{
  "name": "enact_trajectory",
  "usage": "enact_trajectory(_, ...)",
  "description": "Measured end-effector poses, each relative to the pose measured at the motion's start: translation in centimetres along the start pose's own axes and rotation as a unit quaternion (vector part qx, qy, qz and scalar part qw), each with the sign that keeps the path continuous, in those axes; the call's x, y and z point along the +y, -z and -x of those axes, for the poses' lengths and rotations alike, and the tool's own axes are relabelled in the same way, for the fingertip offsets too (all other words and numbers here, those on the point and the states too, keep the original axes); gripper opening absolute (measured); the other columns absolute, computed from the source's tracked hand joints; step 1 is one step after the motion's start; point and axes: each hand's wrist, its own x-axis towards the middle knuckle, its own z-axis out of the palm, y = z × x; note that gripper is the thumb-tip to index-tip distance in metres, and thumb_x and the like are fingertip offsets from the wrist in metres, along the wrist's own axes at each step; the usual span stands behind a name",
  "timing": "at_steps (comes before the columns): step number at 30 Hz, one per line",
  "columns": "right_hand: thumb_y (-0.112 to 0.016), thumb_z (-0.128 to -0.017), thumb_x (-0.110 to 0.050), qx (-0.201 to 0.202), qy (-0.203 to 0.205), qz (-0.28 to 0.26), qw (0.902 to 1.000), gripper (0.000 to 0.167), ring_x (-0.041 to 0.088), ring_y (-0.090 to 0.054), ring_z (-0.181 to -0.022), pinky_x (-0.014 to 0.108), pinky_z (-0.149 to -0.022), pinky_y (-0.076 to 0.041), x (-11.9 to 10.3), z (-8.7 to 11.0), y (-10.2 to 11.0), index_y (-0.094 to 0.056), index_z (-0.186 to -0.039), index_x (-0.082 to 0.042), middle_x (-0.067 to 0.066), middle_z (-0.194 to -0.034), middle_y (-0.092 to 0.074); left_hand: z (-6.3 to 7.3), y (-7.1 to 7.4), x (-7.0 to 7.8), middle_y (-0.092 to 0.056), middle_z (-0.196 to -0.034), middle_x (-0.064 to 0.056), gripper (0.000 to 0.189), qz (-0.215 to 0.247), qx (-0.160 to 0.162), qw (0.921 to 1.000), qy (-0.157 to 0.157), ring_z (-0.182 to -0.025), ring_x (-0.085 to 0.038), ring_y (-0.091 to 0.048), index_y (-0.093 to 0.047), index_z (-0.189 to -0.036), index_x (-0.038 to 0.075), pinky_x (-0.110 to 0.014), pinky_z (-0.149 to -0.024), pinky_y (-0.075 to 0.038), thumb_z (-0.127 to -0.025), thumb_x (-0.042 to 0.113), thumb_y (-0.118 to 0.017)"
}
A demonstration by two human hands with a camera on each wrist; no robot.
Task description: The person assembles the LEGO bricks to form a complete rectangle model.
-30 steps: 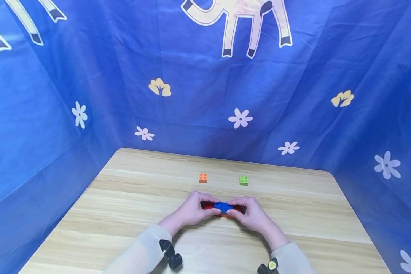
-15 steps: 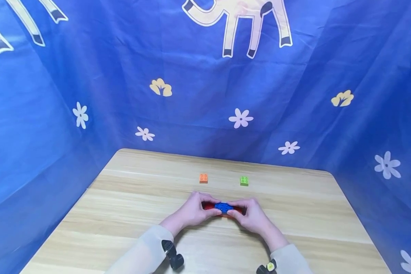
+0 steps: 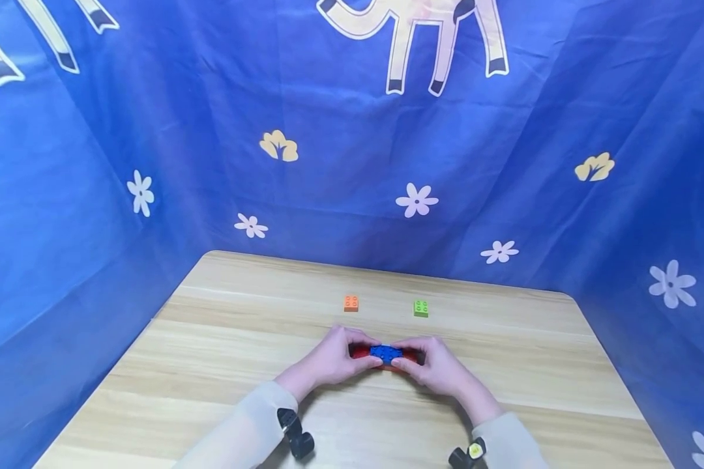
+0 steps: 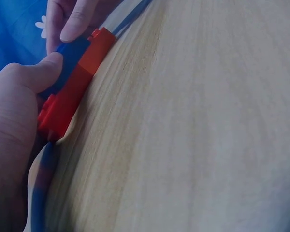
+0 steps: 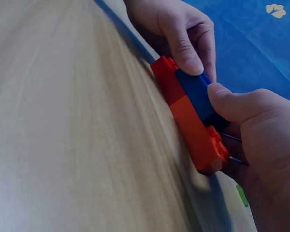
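Note:
A blue toy building brick (image 3: 386,354) lies across the top of two bricks set end to end: a red brick (image 4: 67,102) on the left and an orange-red brick (image 5: 195,133) on the right. Studs of both lower bricks show beyond the ends of the blue one in the wrist views. My left hand (image 3: 332,355) pinches the left part of the blue brick, thumb on the near side and fingers on the far side. Mirroring it, my right hand (image 3: 440,366) pinches the right part. Both thumbs nearly meet at the middle. The far fingertips are partly hidden.
Behind the hands, a small orange brick (image 3: 351,303) and a green brick (image 3: 421,309) stand apart on the wooden table (image 3: 258,306). A blue patterned cloth (image 3: 340,169) walls the table at the back and sides.
The head view has shifted slightly. Both hands keep their hold on the blue brick, and the bricks show no clear movement on the table.

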Motion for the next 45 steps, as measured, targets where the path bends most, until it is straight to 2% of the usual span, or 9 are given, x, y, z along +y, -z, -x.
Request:
enact_trajectory(5, -0.081, -0.097, -0.032, -0.006, -0.023, -0.011, 0.9996, 0.034, 0.014, -0.069, -0.116, 0.036, -0.102, -0.054, -0.4, -0.1, 0.5, -0.079, -0.126, -0.014, -0.006, -0.121, -0.076, 0.0, 0.1, 0.1, -0.077, -0.109, 0.013, 0.036, -0.011, 0.003, 0.9999, 0.005, -0.106, -0.008, -0.068, -0.082, -0.120, 0.019, -0.034, -0.096, -0.053, -0.092, 0.041, -0.085)
enact_trajectory(9, -0.081, -0.096, -0.031, 0.001, -0.033, -0.032, 0.9989, 0.038, 0.020, -0.070, -0.116, 0.038, -0.100, -0.055, -0.2, 0.0, 0.8, -0.077, -0.127, -0.008, 0.001, -0.122, -0.076, 0.1, 0.1, 0.2, -0.076, -0.110, 0.016, 0.037, -0.014, 0.004, 0.9996, 0.022, -0.108, -0.009, -0.064, -0.082, -0.120, 0.022, -0.037, -0.098, -0.047, -0.091, 0.044, -0.085)
enact_trajectory(16, -0.082, -0.096, -0.019, 0.015, -0.018, -0.080, 0.9965, 0.040, 0.034, -0.070, -0.116, 0.053, -0.104, -0.052, 0.3, -0.4, 2.0, -0.073, -0.126, 0.005, 0.018, -0.122, -0.074, 0.4, 0.1, 0.1, -0.076, -0.110, 0.017, 0.038, -0.017, 0.011, 0.9993, 0.031, -0.105, -0.010, -0.062, -0.082, -0.120, 0.024, -0.038, -0.094, -0.044, -0.089, 0.047, -0.085)
enact_trajectory(22, -0.082, -0.095, -0.012, 0.047, -0.026, -0.099, 0.9937, 0.039, 0.039, -0.070, -0.115, 0.051, -0.104, -0.052, 1.2, -0.9, 3.2, -0.071, -0.125, 0.010, 0.027, -0.125, -0.071, 0.5, 0.0, 0.2, -0.077, -0.111, 0.014, 0.039, -0.014, 0.014, 0.9994, 0.029, -0.107, -0.010, -0.065, -0.082, -0.120, 0.023, -0.038, -0.097, -0.047, -0.090, 0.047, -0.085)
enact_trajectory(27, -0.084, -0.092, -0.009, 0.090, -0.021, -0.089, 0.9918, 0.039, 0.042, -0.069, -0.117, 0.052, -0.104, -0.052, 2.1, -1.4, 4.2, -0.071, -0.124, 0.010, 0.026, -0.125, -0.070, 0.5, 0.0, 0.3, -0.077, -0.111, 0.013, 0.037, -0.008, 0.015, 0.9995, 0.025, -0.107, -0.009, -0.066, -0.082, -0.120, 0.022, -0.037, -0.097, -0.049, -0.090, 0.044, -0.086)
enact_trajectory(34, -0.086, -0.089, -0.008, 0.143, -0.035, -0.076, 0.9862, 0.044, 0.045, -0.064, -0.123, 0.057, -0.103, -0.051, 3.1, -2.7, 5.5, -0.070, -0.127, 0.008, 0.025, -0.130, -0.069, 0.5, 0.0, 0.3, -0.076, -0.112, 0.014, 0.037, -0.005, 0.014, 0.9992, 0.038, -0.109, -0.011, -0.065, -0.082, -0.120, 0.024, -0.041, -0.100, -0.045, -0.090, 0.046, -0.085)
enact_trajectory(42, -0.089, -0.087, -0.010, 0.150, -0.053, -0.038, 0.9866, 0.054, 0.044, -0.065, -0.123, 0.053, -0.107, -0.050, 4.9, -3.6, 6.3, -0.067, -0.134, 0.006, 0.023, -0.133, -0.068, 0.5, -0.1, 0.5, -0.076, -0.113, 0.014, 0.037, -0.007, 0.016, 0.9992, 0.037, -0.110, -0.013, -0.063, -0.082, -0.120, 0.025, -0.040, -0.099, -0.043, -0.089, 0.046, -0.086)
enact_trajectory(45, -0.089, -0.087, -0.011, 0.144, -0.067, -0.041, 0.9865, 0.056, 0.042, -0.066, -0.123, 0.052, -0.108, -0.049, 5.4, -3.8, 6.3, -0.067, -0.136, 0.003, 0.021, -0.136, -0.067, 0.5, -0.2, 0.4, -0.076, -0.112, 0.015, 0.037, -0.006, 0.016, 0.9992, 0.037, -0.109, -0.011, -0.062, -0.082, -0.119, 0.026, -0.039, -0.098, -0.043, -0.089, 0.047, -0.086)
